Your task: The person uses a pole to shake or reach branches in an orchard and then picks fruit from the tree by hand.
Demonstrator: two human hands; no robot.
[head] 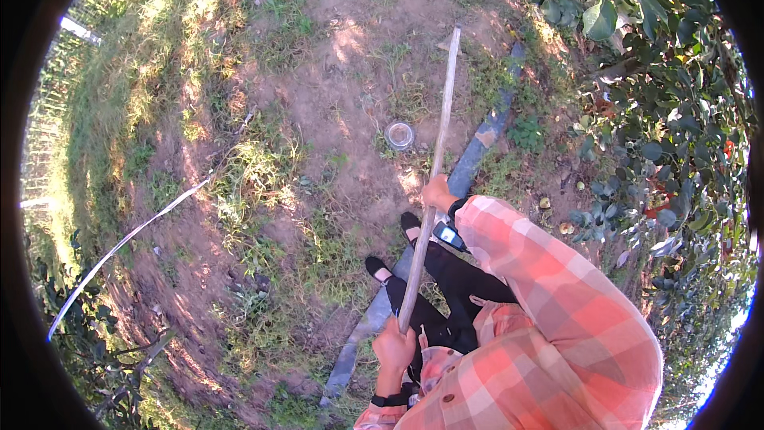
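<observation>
A long wooden pole (443, 125) runs from near my waist up and away over the soil. Around its middle my right hand (437, 192) is closed, and my left hand (395, 346) grips its near end. Beside the pole's far tip lies a small tan object (447, 45); I cannot tell whether it is joined to the pole. Close to my right wrist is a dark device (449, 235) with a lit screen. On the ground left of the pole sits a round clear container (399, 135).
A flat grey hose (474, 158) crosses the ground under the pole and by my black shoes (377, 267). A thin pale line (128, 245) stretches along the left. Leafy branches (650, 149) crowd the right, with fallen fruit (544, 202) below. Weeds (256, 179) cover patches of soil.
</observation>
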